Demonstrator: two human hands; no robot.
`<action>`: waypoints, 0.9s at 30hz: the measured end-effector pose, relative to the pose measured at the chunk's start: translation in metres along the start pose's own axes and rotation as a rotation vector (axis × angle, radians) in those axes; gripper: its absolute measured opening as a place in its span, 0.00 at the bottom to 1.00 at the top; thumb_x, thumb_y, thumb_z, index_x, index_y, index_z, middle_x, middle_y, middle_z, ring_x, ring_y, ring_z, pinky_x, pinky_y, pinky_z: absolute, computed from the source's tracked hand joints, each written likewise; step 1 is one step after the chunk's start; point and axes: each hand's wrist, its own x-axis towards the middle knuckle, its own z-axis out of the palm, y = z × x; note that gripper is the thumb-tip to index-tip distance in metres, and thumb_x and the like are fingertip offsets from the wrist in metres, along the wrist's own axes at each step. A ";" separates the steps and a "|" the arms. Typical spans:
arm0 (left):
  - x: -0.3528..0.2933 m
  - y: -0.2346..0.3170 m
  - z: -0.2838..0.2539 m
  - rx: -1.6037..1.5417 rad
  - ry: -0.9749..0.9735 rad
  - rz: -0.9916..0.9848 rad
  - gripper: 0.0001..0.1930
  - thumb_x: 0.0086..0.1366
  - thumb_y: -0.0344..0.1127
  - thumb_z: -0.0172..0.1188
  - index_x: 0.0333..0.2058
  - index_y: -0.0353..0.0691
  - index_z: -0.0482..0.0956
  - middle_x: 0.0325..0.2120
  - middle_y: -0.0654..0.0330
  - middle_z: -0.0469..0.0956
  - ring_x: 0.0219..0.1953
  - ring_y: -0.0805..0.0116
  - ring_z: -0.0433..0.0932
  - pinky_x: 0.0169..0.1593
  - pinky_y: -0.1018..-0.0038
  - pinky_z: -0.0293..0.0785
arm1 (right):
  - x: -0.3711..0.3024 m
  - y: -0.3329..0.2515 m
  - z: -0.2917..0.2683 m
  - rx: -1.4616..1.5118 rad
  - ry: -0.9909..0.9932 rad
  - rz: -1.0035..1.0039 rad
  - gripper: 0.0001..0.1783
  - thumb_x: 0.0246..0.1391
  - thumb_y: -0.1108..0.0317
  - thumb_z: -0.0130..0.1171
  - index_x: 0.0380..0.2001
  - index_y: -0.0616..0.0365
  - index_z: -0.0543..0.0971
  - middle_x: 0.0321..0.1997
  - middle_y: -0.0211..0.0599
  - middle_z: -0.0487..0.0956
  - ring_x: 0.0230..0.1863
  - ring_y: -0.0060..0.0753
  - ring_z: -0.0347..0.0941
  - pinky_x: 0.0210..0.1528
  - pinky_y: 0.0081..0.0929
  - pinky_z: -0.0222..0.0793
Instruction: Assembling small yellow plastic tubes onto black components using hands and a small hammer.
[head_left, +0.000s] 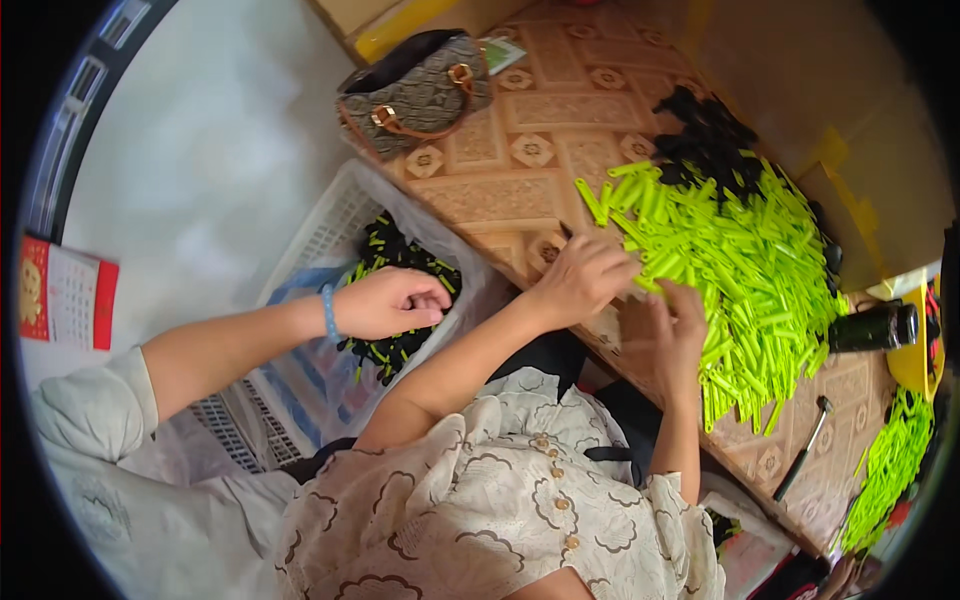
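Note:
My left hand [585, 277] is closed in a pinch at the table's near edge. The dark tip of a small black piece [566, 231] juts out beside its knuckles; the rest is hidden. Close by on the right, my right hand [668, 335] has its fingers bent together, slightly blurred, and whatever they hold is hidden. Both hands are at the near-left side of a large heap of bright green plastic strips [755, 290]. Beyond that heap lies a pile of black pieces [705, 140].
At left, a co-worker's hand [390, 302] with a blue bracelet hovers over a white basket [325, 225] of black-and-green pieces. A patterned handbag [425, 100], a dark bottle [872, 327], a hammer [803, 450] and another green heap [888, 465] rest on the table [530, 110].

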 end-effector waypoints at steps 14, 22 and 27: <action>0.055 -0.051 -0.057 0.218 0.039 -0.265 0.03 0.54 0.33 0.58 0.26 0.43 0.79 0.27 0.57 0.75 0.37 0.58 0.78 0.44 0.62 0.68 | 0.138 0.023 0.061 0.932 -0.334 0.176 0.11 0.62 0.69 0.59 0.45 0.62 0.78 0.28 0.28 0.76 0.27 0.17 0.69 0.32 0.17 0.66; -0.071 -0.027 -0.187 0.539 0.111 -0.727 0.13 0.52 0.34 0.67 0.38 0.43 0.78 0.31 0.61 0.75 0.35 0.60 0.77 0.38 0.63 0.66 | 0.114 -0.112 0.197 0.995 -0.900 0.233 0.10 0.58 0.76 0.59 0.43 0.64 0.80 0.29 0.32 0.79 0.27 0.21 0.73 0.33 0.19 0.70; -0.154 -0.023 -0.242 0.678 0.146 -0.919 0.12 0.53 0.33 0.68 0.37 0.43 0.79 0.31 0.61 0.77 0.35 0.58 0.77 0.38 0.63 0.67 | 0.081 -0.155 0.306 1.036 -1.258 0.155 0.09 0.59 0.73 0.62 0.42 0.64 0.81 0.30 0.30 0.79 0.27 0.18 0.73 0.33 0.17 0.69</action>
